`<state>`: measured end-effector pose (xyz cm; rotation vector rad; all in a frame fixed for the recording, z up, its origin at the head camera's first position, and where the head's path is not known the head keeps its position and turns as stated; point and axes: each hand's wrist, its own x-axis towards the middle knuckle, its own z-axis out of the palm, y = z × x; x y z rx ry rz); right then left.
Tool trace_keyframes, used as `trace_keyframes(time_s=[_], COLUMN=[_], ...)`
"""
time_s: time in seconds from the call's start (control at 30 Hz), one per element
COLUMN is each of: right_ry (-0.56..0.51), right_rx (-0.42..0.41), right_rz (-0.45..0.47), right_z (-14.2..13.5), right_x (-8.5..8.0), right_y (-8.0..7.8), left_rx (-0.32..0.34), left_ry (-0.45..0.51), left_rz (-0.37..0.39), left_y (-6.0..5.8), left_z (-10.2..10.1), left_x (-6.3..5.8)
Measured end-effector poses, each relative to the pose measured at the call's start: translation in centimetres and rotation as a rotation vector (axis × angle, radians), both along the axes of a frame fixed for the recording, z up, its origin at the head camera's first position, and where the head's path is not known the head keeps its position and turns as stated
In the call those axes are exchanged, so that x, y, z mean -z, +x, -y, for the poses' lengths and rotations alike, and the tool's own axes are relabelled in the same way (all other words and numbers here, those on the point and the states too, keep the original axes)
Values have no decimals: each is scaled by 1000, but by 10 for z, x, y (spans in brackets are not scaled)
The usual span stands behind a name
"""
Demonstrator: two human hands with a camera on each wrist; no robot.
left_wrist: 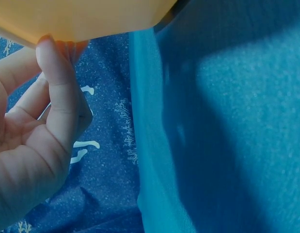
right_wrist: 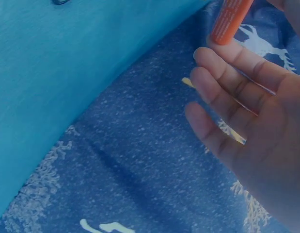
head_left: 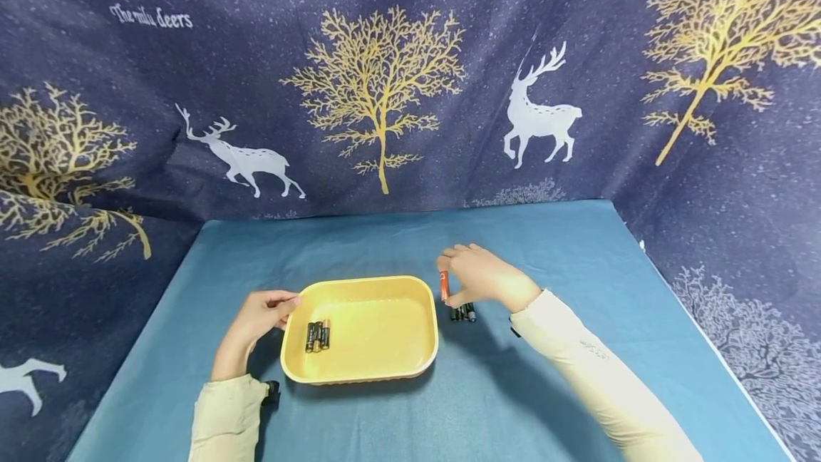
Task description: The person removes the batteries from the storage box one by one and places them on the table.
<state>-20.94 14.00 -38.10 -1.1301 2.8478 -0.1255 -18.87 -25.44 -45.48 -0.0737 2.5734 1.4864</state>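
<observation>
At the left end of a yellow plastic tray (head_left: 385, 337), my left hand (head_left: 253, 319) pinches the rim between thumb and fingers. The left wrist view shows the thumb (left_wrist: 55, 87) against the tray's edge (left_wrist: 106, 24). Three black batteries (head_left: 318, 336) lie side by side in the left part of the tray. My right hand (head_left: 484, 276) is just beyond the tray's right side and holds an orange battery (head_left: 444, 286) upright between thumb and index finger. Below that hand, several dark batteries (head_left: 462, 314) lie on the cloth, partly hidden by it.
A blue cloth (head_left: 551, 248) covers the table. Behind it hangs a dark blue curtain (head_left: 449, 162) printed with golden trees and white deer. Dark straps (head_left: 272, 394) show at the left sleeve.
</observation>
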Motion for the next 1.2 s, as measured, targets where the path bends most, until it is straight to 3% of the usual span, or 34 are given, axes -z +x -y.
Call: trace_keyframes(time_s=[0.6, 1.2], right_ry=[39, 62], right_rx=[76, 126], right_rz=[78, 142], right_z=[-28, -48], right_x=[19, 58], right_y=[1, -7], left_rx=[-23, -19], left_ry=[3, -3], left_rz=[11, 7], left_y=[-2, -1], left_z=[-1, 0], left_x=[1, 0])
